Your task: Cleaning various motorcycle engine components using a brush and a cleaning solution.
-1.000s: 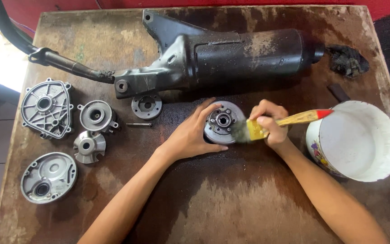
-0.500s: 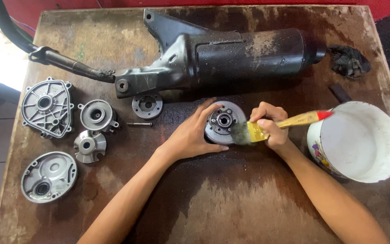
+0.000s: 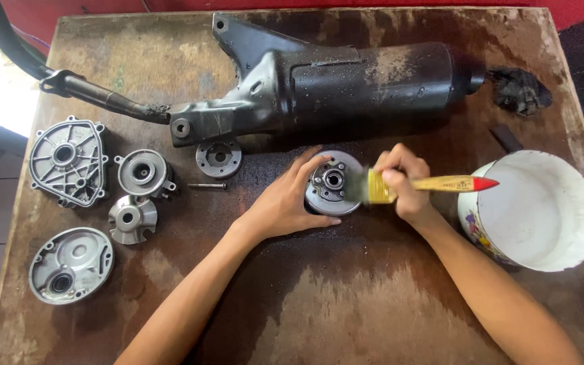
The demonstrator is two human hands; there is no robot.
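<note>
Little has shifted since the earlier frame: the brush head sits a touch further onto the round part's rim, and both hands keep their places. The stained wooden tabletop (image 3: 346, 304) carries a black exhaust muffler (image 3: 346, 84) lying lengthwise along its far edge, pipe end to the left. A white enamel bowl (image 3: 542, 206) stands at the right. At the left lie two finned grey engine covers (image 3: 69, 161) (image 3: 70, 265) and smaller round castings (image 3: 142, 172). The round metal hub (image 3: 331, 182) lies flat near the middle, just below the muffler. The left hand (image 3: 285, 203) cups its left side, fingers curled over the rim. The right hand (image 3: 403, 186) has its grip closed around the paintbrush (image 3: 427, 184), whose long axis runs left to right, bristles pointing left onto the hub, red handle tip pointing toward the bowl
</note>
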